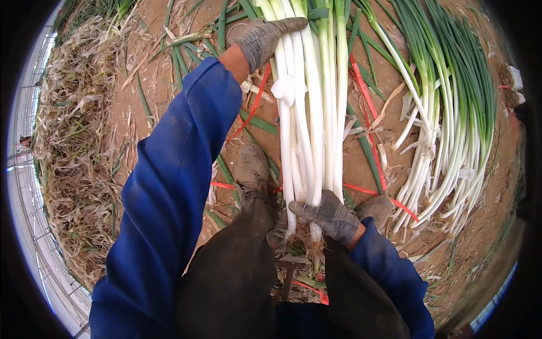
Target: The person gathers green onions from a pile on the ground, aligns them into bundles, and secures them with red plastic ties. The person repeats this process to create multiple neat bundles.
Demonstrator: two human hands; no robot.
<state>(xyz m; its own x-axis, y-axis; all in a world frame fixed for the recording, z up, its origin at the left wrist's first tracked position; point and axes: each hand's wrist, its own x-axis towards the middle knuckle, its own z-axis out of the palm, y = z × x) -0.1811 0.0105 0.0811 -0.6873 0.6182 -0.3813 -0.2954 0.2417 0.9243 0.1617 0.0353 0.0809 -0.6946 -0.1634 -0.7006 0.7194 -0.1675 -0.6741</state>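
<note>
A bundle of long white-stemmed green onions (311,110) lies between my boots, roots towards me and green tops running out of the upper edge. My left hand (271,38), in a dirty grey knit glove, grips the bundle near its green part, thumb across the top. Close to the roots, my gloved right hand (328,214) is wrapped around the lower stems from the right side. A loose whitish piece of skin (283,90) clings to the stems. Red plastic straps (366,89) show on the ground on both sides of the bundle.
To the right, more green onions (449,127) lie in a long pile on the soil. A heap of dry peeled leaves and trimmings (76,169) covers the left side. Cut green leaves (180,63) are scattered about. My left boot (252,169) stands beside the bundle.
</note>
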